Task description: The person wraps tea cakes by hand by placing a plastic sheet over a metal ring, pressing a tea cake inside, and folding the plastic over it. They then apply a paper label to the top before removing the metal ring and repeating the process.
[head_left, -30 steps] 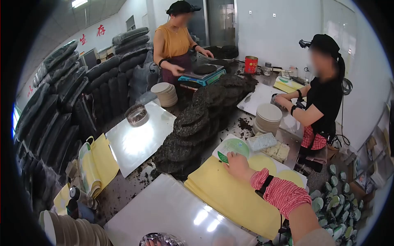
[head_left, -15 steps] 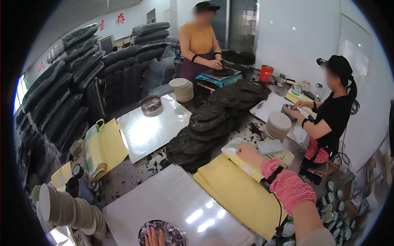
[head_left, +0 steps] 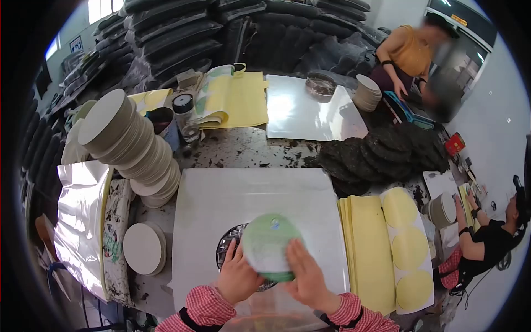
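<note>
My right hand [head_left: 307,279] grips the right edge of a round green-and-white label [head_left: 271,243], slightly blurred by motion. Beneath the label lies a round packet in shiny dark crinkled wrap [head_left: 225,239], mostly covered by the label and my hands. My left hand [head_left: 239,276] rests at the packet's left side, fingers stretched over its edge, thumb near the label's lower rim. Both are over a smooth pale board [head_left: 202,221]. To the right, a label sheet [head_left: 406,205] with yellow circles lies on folded yellow sheets [head_left: 365,254].
Grey discs [head_left: 145,249] and a tall leaning stack of them [head_left: 119,124] stand at left. Dark pressed cakes [head_left: 381,155] overlap beyond the board. A second board [head_left: 310,124] carries a round tin [head_left: 321,87]. Two people work at the right side.
The view has swung left and down. My right hand has come from the label sheet to the packet, now with a green round label in it. My left hand stays at the packet.
</note>
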Available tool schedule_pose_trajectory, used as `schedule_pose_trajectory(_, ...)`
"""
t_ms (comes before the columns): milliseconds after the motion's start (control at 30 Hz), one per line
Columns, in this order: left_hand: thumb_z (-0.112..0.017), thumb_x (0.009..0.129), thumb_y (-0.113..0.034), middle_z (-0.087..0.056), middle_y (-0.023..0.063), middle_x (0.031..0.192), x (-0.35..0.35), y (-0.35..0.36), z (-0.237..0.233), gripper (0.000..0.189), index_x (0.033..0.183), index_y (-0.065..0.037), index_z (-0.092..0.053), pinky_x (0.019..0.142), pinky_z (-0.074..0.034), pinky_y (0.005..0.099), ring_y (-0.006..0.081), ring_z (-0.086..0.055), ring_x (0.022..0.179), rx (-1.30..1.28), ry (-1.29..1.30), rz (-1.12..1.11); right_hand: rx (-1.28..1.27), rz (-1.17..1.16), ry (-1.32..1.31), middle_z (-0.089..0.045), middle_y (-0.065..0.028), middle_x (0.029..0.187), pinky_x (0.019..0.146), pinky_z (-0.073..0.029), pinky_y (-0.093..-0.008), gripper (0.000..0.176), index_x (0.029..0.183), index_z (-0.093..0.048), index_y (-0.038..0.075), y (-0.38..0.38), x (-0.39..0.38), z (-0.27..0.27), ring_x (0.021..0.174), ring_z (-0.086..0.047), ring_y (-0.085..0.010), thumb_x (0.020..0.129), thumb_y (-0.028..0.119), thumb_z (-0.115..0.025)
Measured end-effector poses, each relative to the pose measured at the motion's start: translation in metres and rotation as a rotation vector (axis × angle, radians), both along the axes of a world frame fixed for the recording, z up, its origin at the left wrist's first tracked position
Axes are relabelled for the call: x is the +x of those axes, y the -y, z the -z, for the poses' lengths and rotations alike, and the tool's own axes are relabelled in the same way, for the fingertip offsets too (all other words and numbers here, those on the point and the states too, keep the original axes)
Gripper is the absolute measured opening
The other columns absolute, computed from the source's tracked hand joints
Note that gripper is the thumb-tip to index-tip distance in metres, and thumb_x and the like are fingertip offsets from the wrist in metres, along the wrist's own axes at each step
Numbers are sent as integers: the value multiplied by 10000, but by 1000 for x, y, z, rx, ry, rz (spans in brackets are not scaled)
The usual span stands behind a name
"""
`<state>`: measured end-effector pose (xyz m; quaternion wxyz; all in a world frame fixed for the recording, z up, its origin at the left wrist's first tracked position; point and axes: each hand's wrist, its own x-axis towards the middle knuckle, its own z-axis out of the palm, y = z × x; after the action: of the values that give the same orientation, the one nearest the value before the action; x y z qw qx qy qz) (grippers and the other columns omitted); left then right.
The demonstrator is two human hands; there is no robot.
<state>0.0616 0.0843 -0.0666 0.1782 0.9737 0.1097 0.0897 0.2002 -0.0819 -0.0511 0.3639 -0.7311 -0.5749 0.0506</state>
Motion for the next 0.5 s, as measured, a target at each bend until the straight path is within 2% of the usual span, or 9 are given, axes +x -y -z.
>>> schedule_pose_trajectory(33,-652,879,-305,-580,121,1362,0,-3,1,519,1351,-105,-577,1144,-301,497,338,-474,1328,-416,208,52,-50,-69,52,-379,-294,1498,1126,-358,-470,806,1473,-364,-62,-4,-12,3,1388,-390,-445,871,391,-649)
schedule_pose_trajectory(100,-663,872,-284,-629,80,1292,-6,-1,17,505,1338,-105,-583,1115,-353,461,294,-535,1264,-387,236,49,-217,-112,193,-384,-289,1496,1137,-339,-458,841,1469,-366,-71,-15,-25,13,1383,-406,-430,885,474,-628)
schedule_pose_trajectory(133,-663,872,-284,-629,80,1292,-8,-2,21,505,1338,-105,-583,1115,-353,461,294,-535,1264,-389,243,49,-219,-113,199,-384,-289,1496,1137,-339,-458,841,1469,-366,-71,-14,-30,10,1383,-406,-430,885,474,-628)
schedule_pose_trajectory(200,-680,861,-265,-608,78,1319,-2,-2,17,523,1346,-100,-571,1090,-386,447,278,-539,1260,-127,216,46,-343,-60,176,-388,-289,1493,1158,-291,-469,878,1464,-346,-95,-21,-35,-20,1400,-384,-421,899,523,-611)
schedule_pose_trajectory(233,-680,861,-265,-608,78,1319,-4,0,18,523,1346,-100,-571,1090,-386,447,278,-539,1260,-137,217,32,-353,-74,177,-388,-289,1493,1158,-291,-469,878,1464,-346,-95,-30,-28,-16,1400,-384,-421,899,523,-611)
schedule_pose_trajectory(300,-658,882,-285,-579,114,1351,-7,2,17,535,1363,-79,-549,1083,-395,439,313,-530,1267,-731,304,1,-6,-198,-356,-338,-282,1528,1183,-216,-522,792,1481,-325,-70,-55,-8,6,1434,-326,-404,941,443,-593)
schedule_pose_trajectory(433,-596,907,-234,-526,169,1411,-7,0,13,522,1378,-22,-520,1100,-385,441,359,-499,1300,-645,465,-174,50,-220,-406,-318,-282,1539,1175,-220,-542,801,1495,-311,-46,-79,-7,19,1441,-310,-408,927,432,-610)
schedule_pose_trajectory(500,-536,879,-130,-528,204,1410,-11,-1,7,508,1358,39,-517,1103,-388,455,376,-498,1316,-577,737,-315,-159,-147,83,-303,-273,1552,1173,-225,-536,752,1514,-331,21,-83,-21,18,1444,-306,-403,931,425,-579)
